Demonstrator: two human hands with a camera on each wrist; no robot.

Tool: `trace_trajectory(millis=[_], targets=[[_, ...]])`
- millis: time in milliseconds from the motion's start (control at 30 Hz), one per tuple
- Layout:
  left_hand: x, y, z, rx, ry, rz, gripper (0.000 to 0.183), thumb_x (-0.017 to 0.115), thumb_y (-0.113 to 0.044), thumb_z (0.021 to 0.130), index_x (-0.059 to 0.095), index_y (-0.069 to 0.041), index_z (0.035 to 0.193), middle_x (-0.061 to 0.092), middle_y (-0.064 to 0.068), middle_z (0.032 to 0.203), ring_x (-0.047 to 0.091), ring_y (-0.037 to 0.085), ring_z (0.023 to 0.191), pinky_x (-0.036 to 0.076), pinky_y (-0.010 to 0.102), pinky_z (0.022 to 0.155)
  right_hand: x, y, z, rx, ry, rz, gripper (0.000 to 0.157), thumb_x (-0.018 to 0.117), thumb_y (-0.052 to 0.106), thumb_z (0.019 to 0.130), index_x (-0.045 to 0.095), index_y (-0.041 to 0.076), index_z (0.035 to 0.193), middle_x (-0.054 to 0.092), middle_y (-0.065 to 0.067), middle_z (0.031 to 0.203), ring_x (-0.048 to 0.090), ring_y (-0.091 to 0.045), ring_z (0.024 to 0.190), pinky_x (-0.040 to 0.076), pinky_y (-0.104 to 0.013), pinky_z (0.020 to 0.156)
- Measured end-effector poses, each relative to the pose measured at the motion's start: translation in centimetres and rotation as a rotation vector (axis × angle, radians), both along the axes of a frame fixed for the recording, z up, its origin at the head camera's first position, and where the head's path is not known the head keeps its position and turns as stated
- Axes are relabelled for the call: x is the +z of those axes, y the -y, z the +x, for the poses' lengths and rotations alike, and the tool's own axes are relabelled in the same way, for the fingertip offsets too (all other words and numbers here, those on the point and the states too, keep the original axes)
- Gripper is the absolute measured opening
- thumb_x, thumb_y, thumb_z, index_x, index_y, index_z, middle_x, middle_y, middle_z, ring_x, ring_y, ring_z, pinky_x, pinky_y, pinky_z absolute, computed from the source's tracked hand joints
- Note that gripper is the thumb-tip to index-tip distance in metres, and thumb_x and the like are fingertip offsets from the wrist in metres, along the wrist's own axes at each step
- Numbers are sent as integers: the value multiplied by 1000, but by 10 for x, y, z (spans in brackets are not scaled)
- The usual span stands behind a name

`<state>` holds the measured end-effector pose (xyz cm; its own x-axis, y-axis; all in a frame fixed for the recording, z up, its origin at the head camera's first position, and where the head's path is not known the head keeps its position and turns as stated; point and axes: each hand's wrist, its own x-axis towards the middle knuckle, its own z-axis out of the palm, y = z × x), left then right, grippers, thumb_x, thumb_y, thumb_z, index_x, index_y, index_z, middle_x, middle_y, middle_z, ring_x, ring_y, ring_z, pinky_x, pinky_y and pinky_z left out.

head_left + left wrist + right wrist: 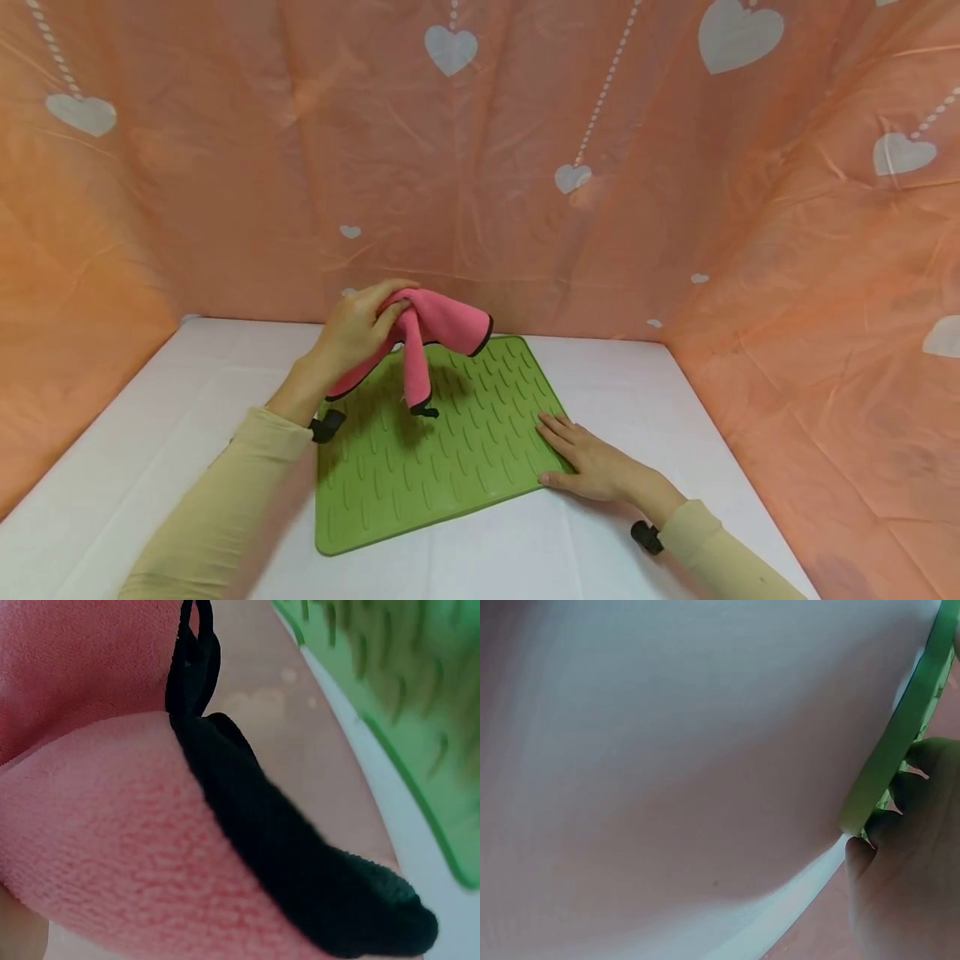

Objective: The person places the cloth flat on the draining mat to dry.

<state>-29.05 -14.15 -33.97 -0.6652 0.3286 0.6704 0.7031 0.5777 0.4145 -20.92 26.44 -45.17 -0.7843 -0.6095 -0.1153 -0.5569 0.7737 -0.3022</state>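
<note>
My left hand grips a pink cloth with black edging, raised above the far left part of a green mat. Folds of the cloth hang down from the fingers, one narrow end pointing at the mat. Close up in the left wrist view, the fuzzy pink cloth and its black edge fill much of the frame, with a black loop near the top. My right hand rests on the mat's near right corner, fingers extended. In the right wrist view, fingers of the right hand lie along the mat's edge.
The mat has rows of raised ridges and lies at an angle on a white-covered table. An orange curtain with pale hearts stands behind and along both sides. Each wrist bears a small black device.
</note>
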Motion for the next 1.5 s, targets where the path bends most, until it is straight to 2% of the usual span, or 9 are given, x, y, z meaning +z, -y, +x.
trace_trajectory(millis=[233,467,633,833,1000,1200,1333,1500], targets=[[-13,-29,-2,-58,18,-35,28,66,-15,104,69,-11,131,72,9,126,70,33,113,55,51,93,-2,1,-2,5,-7,-6,84,56,58,103,30,4,163,22,-16,171,18,-46,155,23,-61,122],[-33,-43,-5,-98,83,-125,28,62,-15,106,69,-9,132,71,9,129,69,31,116,55,50,95,-3,1,-2,3,-5,-3,85,56,58,103,30,4,163,22,-16,171,19,-46,155,22,-61,122],[-46,-44,-8,-75,149,-200,29,60,-15,107,67,-10,135,69,9,134,67,30,121,54,51,97,-1,0,-2,5,-4,-5,85,55,58,103,30,3,163,22,-17,171,19,-46,155,23,-61,122],[-57,-42,-15,-48,172,-272,30,59,-19,108,67,-11,135,69,9,135,66,33,122,53,53,99,-2,-1,-2,3,-1,-7,85,55,58,103,30,3,163,22,-17,171,18,-46,155,22,-61,122],[-66,-39,-22,-41,228,-338,32,56,-20,109,65,-10,138,68,11,136,65,34,124,52,55,100,-3,-1,-3,8,-1,-7,85,55,58,103,30,3,163,21,-17,171,18,-46,155,21,-61,123],[-78,-38,-31,-68,319,-425,32,53,-21,110,63,-12,139,69,11,132,66,33,121,52,53,100,-4,-1,-3,8,-1,-6,85,55,58,103,30,3,163,21,-16,171,18,-46,155,22,-61,122],[-85,-38,-33,-91,339,-446,30,53,-19,110,64,-11,137,68,11,132,64,32,124,51,51,104,-4,-1,-3,7,-3,-6,85,55,59,103,30,4,163,21,-16,171,18,-46,155,22,-61,122],[-87,-39,-34,-102,348,-446,33,53,-20,110,63,-9,140,66,12,138,60,32,130,48,50,108,-2,-1,-3,8,-5,-4,85,55,59,103,30,4,163,21,-16,171,18,-46,155,22,-61,122]])
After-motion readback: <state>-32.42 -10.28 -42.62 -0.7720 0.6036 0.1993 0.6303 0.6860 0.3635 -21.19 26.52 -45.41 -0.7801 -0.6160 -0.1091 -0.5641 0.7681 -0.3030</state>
